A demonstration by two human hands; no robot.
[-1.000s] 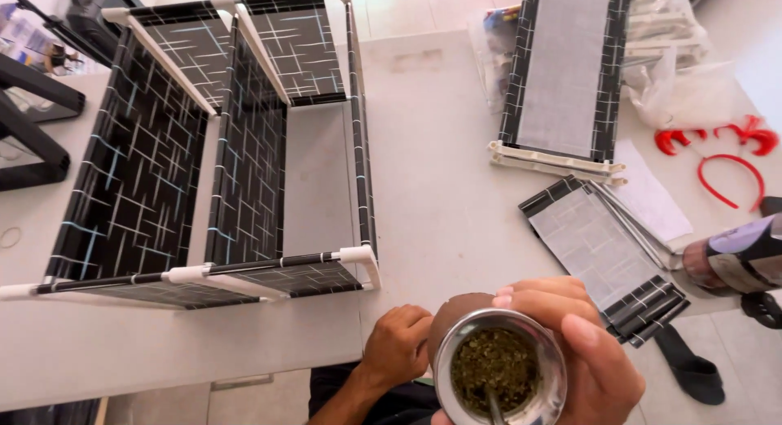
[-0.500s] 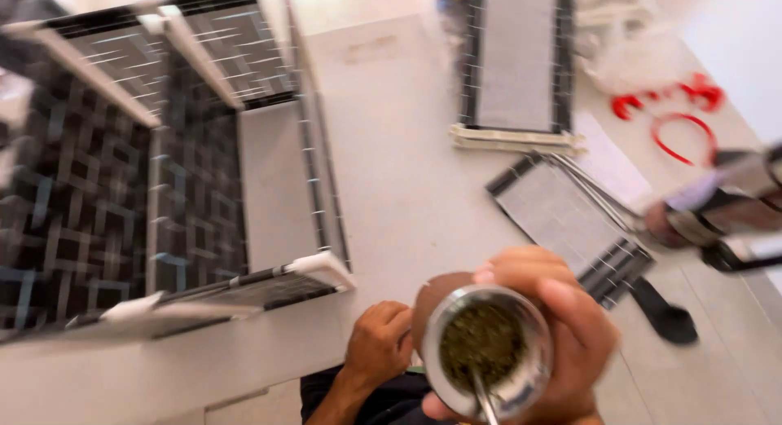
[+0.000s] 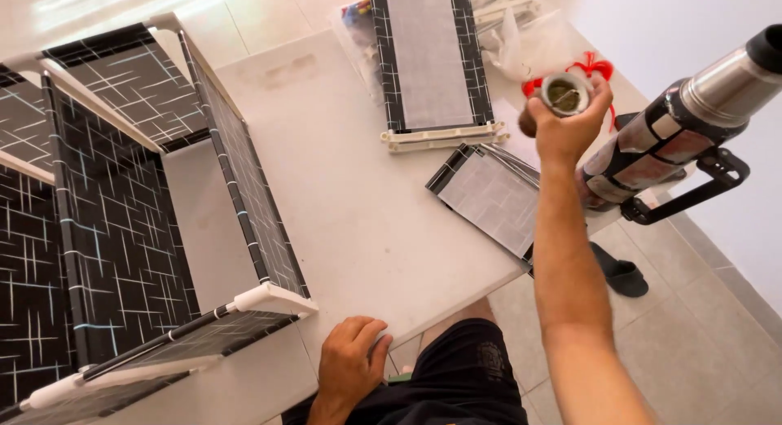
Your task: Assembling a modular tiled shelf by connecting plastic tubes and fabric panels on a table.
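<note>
My right hand [image 3: 565, 128] is stretched out over the table's far right side and grips a round metal-rimmed cup [image 3: 566, 93] filled with green herb. My left hand [image 3: 349, 366] rests with curled fingers on the near edge of the white table [image 3: 350, 180]. A steel thermos flask [image 3: 680, 115] with a black handle juts in from the right, just beside the cup. A black patterned fabric shelf unit with white tube frame [image 3: 147, 221] lies on its side on the table's left half.
A long black-edged grey fabric panel [image 3: 429, 58] lies at the far middle, and a stack of smaller panels [image 3: 489, 198] sits by my right forearm. Red plastic pieces [image 3: 588, 68] and bags lie beyond the cup. A black sandal [image 3: 619, 272] is on the tiled floor.
My right hand has carried the cup away from my body, out to the far right next to the thermos. The view shifted. My left hand dropped to the table edge.
</note>
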